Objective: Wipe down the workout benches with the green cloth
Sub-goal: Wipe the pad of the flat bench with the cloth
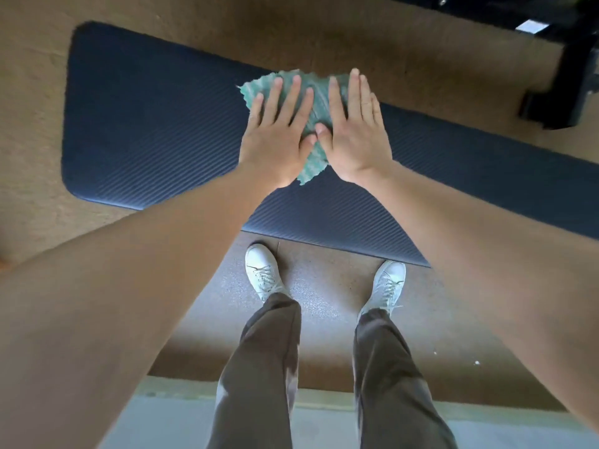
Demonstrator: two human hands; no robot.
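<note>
- From my remote seat I read this as mid-wipe on one workout bench (146,131). Its dark ribbed pad runs from 9 o'clock across to 4 o'clock in the head view, and the rounded left end lies bare, well apart from the cloth.
- The left hand (278,137) lies flat, palm down, with its fingers straight and slightly spread toward 12 o'clock. It presses on the cloth's left part and pinches nothing.
- The green cloth (319,102) sits rumpled on the pad near its far edge, just toward 12 o'clock of centre. Both palms trap it, and a corner pokes out at 6 o'clock between the wrists.
- The right hand (356,137) mirrors the left: flat, fingers straight and closer together, pressing the cloth's right part. The two thumb tips touch or nearly touch; blur there leaves me unsure.
- Next, I judge, the push should go sideways toward 9 or 3 o'clock under even downward pressure, so the cloth slides rather than bunches.
- A black equipment frame (567,76) stands at 2 o'clock, off the pad.
</note>
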